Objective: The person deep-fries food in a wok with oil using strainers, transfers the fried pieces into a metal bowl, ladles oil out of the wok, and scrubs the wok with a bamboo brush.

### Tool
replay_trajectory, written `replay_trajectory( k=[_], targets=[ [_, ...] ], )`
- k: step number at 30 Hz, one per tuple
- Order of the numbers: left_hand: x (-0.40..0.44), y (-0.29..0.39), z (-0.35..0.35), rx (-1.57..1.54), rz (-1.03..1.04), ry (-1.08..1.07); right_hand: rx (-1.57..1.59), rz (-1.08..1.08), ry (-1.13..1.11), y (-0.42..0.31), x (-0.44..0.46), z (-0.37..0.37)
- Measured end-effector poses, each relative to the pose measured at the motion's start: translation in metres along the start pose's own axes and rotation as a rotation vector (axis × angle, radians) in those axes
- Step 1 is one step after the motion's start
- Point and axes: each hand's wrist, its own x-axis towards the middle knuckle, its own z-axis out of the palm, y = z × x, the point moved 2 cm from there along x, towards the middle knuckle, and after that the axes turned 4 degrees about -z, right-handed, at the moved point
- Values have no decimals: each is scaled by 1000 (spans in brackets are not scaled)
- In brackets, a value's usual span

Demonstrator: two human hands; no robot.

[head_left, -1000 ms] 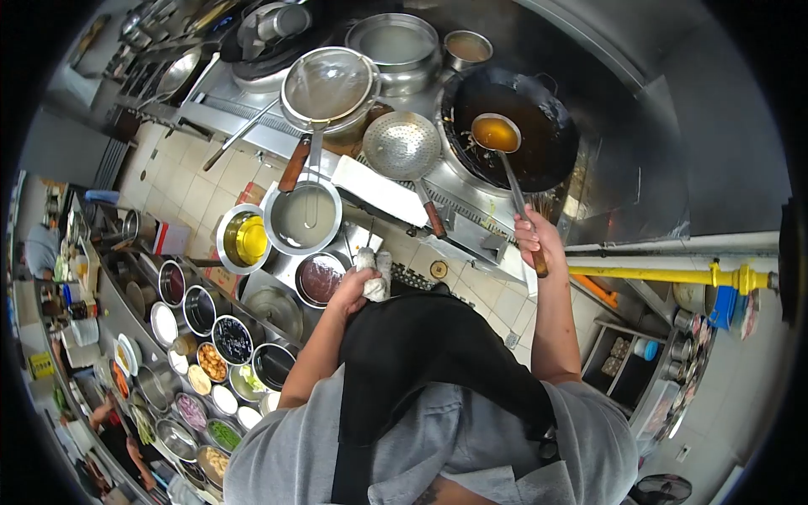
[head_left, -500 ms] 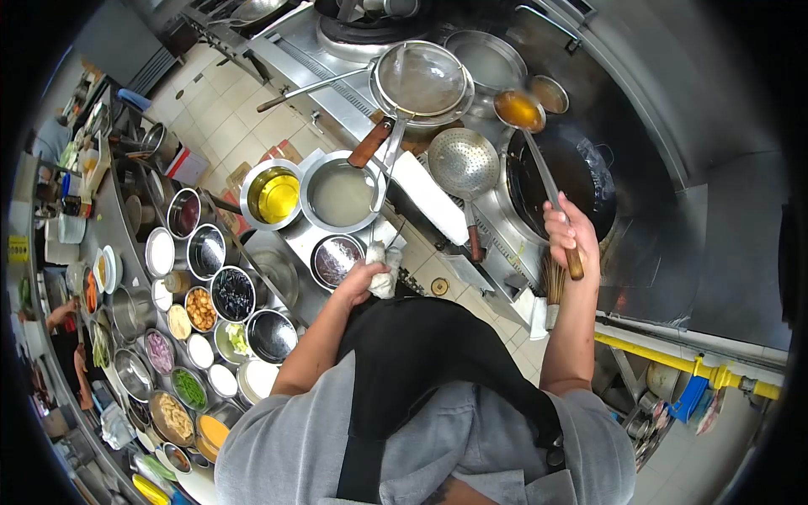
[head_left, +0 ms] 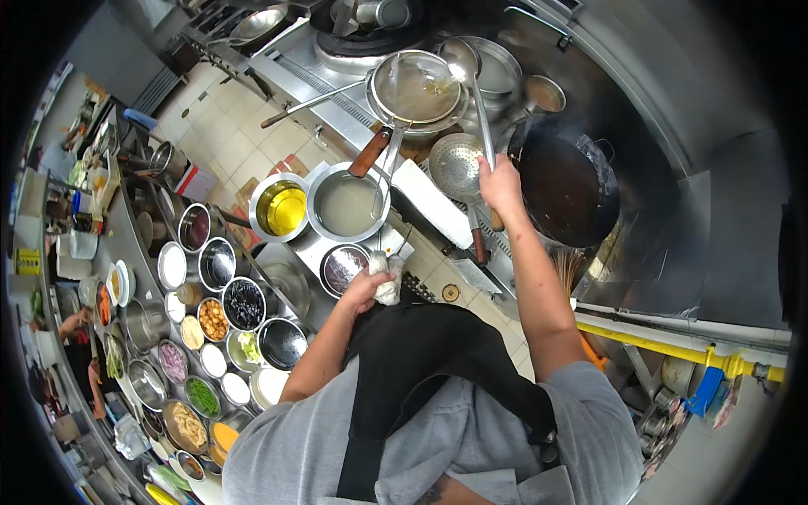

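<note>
My right hand (head_left: 501, 185) is wrapped round the handle of a long metal ladle (head_left: 483, 118). The ladle's bowl is tilted over the right edge of a fine mesh strainer (head_left: 412, 88), where some yellowish liquid shows in the mesh. Beneath my right forearm lies a perforated skimmer (head_left: 454, 167) with a wooden handle. To the right, a dark wok (head_left: 568, 194) sits on the burner, brown inside. My left hand (head_left: 366, 290) grips a bunched white cloth (head_left: 388, 278) beside a small metal pot (head_left: 343, 268); whether the cloth covers anything is hidden.
A pot of yellow oil (head_left: 282, 209) and a pot of cloudy liquid (head_left: 347, 204) stand left of the stove. Several ingredient containers, including chopped greens (head_left: 202, 396), crowd the left counter. A yellow pipe (head_left: 648, 347) runs along the stove front. Another person's hand (head_left: 77, 320) shows far left.
My right hand has swung the ladle left, from beside the wok to over the strainer. The orange liquid in its bowl no longer shows. My left hand still grips the cloth.
</note>
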Motion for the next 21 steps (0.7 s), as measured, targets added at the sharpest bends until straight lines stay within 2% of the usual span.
replay_trajectory(
  k=[1, 2, 6, 7, 9, 12, 14, 17, 19, 20, 21],
  targets=[
    [2, -4, 1, 26, 36, 11, -2, -121, 160, 0, -13, -5],
    [1, -3, 6, 53, 69, 21, 1, -107, 171, 5, -24, -12],
    [8, -13, 16, 57, 54, -12, 80, 82, 189, 50, -74, -50],
    [-14, 9, 36, 225, -41, 18, 69, 103, 256, 76, -89, -57],
    [1, -2, 31, 262, -46, -52, 18, 178, 346, 126, -120, -76],
    [30, -22, 26, 282, -34, -140, -130, 398, 240, 199, -159, -114],
    [36, -23, 34, 219, -116, -135, -135, 481, 238, 244, -180, -118],
    [44, -20, 55, 214, -154, -206, -280, 457, 315, 262, -201, -120],
    [40, -19, 71, 206, -165, -210, 143, 747, 146, 264, -208, -116],
    [45, -22, 70, 210, -175, -211, 143, 758, 146, 261, -210, -111],
    [49, -23, 69, 253, -180, -182, 458, 809, 154, 259, -210, -103]
  ],
)
